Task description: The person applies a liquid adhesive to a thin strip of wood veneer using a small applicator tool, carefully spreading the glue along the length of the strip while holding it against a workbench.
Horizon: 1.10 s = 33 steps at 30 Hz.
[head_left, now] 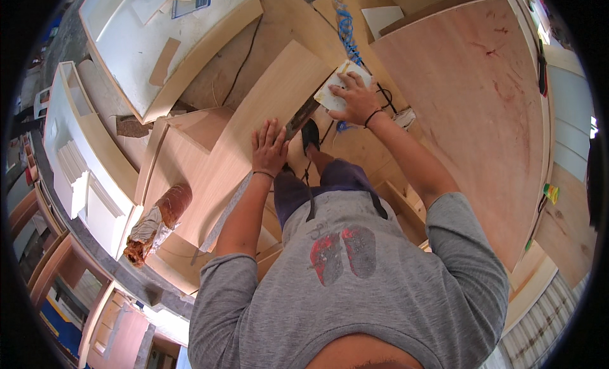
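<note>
My left hand (269,147) lies flat, fingers spread, on a long light wooden board (254,134) that runs diagonally from upper right to lower left. My right hand (356,97) presses down on a white block-shaped pad (335,90) at the board's far edge, fingers curled over it. A dark strip along the board's edge (302,118) shows between my two hands. My legs and a dark shoe (310,134) are below the board.
A large reddish plywood sheet (482,115) stands to the right. A white cabinet panel (158,45) lies at upper left, white drawer units (76,153) at left. A brown wrapped roll (157,222) rests on stacked boards. A blue coiled hose (346,26) hangs at top.
</note>
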Available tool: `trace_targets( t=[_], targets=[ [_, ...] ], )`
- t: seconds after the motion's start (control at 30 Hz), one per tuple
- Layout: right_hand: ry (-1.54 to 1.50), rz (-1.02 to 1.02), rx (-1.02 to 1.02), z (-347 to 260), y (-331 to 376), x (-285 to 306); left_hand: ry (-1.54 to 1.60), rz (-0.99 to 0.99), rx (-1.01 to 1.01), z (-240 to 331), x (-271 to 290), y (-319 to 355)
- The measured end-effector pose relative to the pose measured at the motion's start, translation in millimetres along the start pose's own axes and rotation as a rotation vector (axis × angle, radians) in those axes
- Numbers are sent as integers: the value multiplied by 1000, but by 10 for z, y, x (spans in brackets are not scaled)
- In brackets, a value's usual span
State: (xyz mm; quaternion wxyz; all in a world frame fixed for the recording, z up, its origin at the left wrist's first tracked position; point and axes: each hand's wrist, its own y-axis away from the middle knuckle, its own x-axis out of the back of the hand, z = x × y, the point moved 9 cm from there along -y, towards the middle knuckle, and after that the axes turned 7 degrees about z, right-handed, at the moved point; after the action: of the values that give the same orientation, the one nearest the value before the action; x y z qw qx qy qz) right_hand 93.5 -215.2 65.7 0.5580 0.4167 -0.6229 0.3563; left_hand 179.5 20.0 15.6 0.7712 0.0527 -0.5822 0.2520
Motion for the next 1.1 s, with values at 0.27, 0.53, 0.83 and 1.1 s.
trace_targets(
  t=[0.27, 0.53, 0.83, 1.1],
  targets=[
    [35, -167, -107, 203, 348, 184, -6, 23, -10, -29, -15, -31],
    [-134, 114, 36, -678, 519, 235, 41, 33, -2, 15, 25, -16],
    [-109, 119, 31, -962, 464, -202, 189, 86, 30, -37, 231, -1],
    [-28, -43, -22, -961, 448, -182, 40, 105, 52, -242, 341, 575]
  ],
)
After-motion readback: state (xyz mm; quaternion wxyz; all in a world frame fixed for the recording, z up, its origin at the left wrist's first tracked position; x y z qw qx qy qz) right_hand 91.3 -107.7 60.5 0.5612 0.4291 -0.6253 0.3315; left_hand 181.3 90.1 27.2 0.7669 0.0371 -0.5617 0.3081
